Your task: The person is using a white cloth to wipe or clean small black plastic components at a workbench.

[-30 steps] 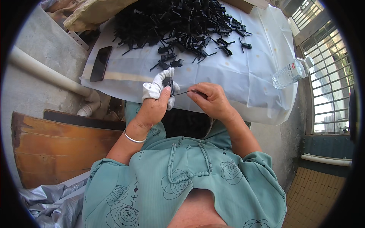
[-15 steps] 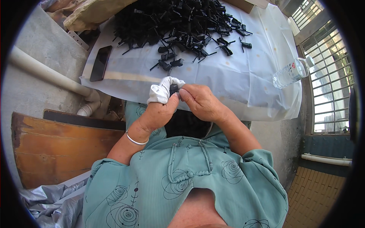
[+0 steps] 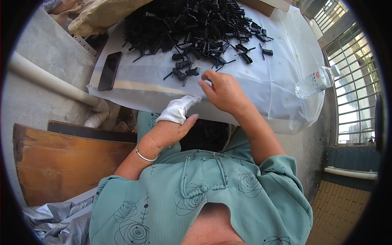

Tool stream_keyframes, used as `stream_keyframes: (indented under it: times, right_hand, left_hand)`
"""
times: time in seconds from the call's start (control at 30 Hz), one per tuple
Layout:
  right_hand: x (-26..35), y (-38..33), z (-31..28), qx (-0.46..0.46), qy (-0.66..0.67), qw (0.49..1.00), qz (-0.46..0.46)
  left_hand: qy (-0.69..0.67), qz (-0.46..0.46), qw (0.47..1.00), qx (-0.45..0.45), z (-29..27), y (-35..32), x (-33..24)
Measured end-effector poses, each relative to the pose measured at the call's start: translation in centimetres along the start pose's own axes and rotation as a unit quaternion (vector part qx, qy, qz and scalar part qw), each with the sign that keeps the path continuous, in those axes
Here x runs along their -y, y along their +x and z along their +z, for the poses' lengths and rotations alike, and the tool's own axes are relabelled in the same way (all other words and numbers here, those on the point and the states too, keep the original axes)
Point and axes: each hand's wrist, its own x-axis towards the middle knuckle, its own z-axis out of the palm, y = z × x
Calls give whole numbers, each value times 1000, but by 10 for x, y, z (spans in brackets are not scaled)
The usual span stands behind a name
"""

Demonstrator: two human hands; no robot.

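Observation:
My left hand (image 3: 173,120) wears a white cloth cover (image 3: 176,110) over its fingers, with the thumb bare. It is open over my lap at the table's near edge, fingers stretched out and nothing visible in it. To its right, my right hand (image 3: 223,90) is raised over the near part of the table, thumb and forefinger apart, with no part seen between them. Just beyond its fingertips lie several loose black plastic parts (image 3: 179,74) with thin stems. Behind them spreads a large heap of the same black parts (image 3: 192,26).
A white sheet (image 3: 281,77) covers the table. A dark phone (image 3: 109,71) lies at the left, a clear water bottle (image 3: 314,83) on its side at the right. A cardboard box (image 3: 261,5) stands at the back. Something dark (image 3: 206,136) sits between my knees. A wooden board (image 3: 69,163) leans at left.
The small black part between my hands is no longer seen there. My hands have parted: the right moved up toward the loose parts, and the left's covered fingers straightened.

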Motion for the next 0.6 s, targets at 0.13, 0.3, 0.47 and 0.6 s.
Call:
stream_keyframes:
  times: [0.13, 0.3, 0.47, 0.6]
  right_hand:
    - [-7, 27, 30, -15, -100, 995, -2]
    - [-23, 10, 21, 62, -134, 986, 77]
    - [-15, -27, 4, -11, -30, 998, -57]
    - [10, -36, -11, 43, -39, 983, -174]
  left_hand:
    - [-133, -113, 985, -16, 3, 6, 2]
    - [-308, -193, 930, -51, 3, 1, 12]
    - [-540, -280, 790, -79, 1, 13, 7]
    - [-680, -317, 661, 12, -9, 17, 3]
